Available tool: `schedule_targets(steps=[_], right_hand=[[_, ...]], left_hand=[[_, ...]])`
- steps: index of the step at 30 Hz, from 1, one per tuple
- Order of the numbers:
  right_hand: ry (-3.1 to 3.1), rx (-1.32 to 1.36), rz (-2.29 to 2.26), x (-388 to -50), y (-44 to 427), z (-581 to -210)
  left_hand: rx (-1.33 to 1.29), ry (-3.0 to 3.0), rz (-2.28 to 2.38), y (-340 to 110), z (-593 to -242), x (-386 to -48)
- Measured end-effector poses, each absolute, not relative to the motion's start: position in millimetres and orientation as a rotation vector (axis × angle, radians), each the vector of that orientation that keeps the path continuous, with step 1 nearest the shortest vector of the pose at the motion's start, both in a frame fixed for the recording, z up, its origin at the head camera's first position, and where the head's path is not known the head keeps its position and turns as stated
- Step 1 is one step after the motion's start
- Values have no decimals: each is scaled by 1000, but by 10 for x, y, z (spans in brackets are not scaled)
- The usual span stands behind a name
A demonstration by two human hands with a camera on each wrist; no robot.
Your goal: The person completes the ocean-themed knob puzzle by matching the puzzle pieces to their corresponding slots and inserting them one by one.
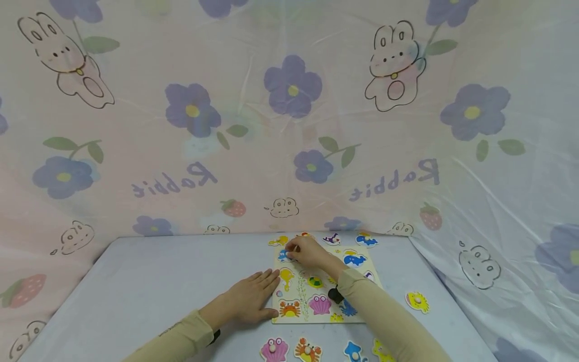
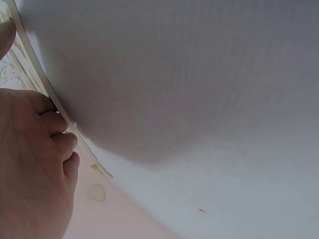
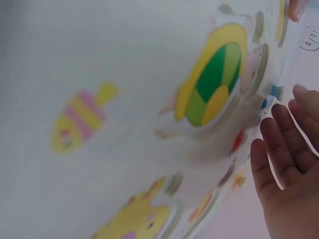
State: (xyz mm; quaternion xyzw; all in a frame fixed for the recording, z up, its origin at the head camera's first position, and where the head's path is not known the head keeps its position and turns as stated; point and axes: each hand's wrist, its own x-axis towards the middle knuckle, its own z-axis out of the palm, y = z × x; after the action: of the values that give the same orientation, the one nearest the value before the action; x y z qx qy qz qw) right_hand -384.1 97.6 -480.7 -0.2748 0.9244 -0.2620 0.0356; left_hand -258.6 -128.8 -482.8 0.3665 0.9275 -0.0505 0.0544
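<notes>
Beige sleeves (image 1: 393, 314) extend, left hand (image 1: 253, 297) flat against the board (image 1: 316, 320), right hand (image 1: 309, 253) pinching a blue piece (image 1: 282, 256).

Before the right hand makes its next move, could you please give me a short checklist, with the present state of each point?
1. Board steadied: ok, left hand at its left edge.
2. Right hand at the blue piece: ok, fingertips at it.
3. Blue piece fully seated: cannot tell, fingers partly cover it.
4. Crab piece on the board: not ok, loose in front.
5. Yellow fish on the board: not ok, loose to the right.
</notes>
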Motion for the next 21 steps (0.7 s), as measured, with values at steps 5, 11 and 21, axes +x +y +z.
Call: schedule_targets(steps=[5,11,21], right_hand=[[2848,-878,-832,-3799,1076,-4757],[2855,-932,-907,-3750,1226,-4632],[2948,-878,-1000,-3739,1567,-4595]], left_hand=[[1107,2815,-157,-1283,-4829,-2593],[1106,2821,-139,-1285,-4815,-2587],[1111,2809,-142,-1294,-4846,-2596]])
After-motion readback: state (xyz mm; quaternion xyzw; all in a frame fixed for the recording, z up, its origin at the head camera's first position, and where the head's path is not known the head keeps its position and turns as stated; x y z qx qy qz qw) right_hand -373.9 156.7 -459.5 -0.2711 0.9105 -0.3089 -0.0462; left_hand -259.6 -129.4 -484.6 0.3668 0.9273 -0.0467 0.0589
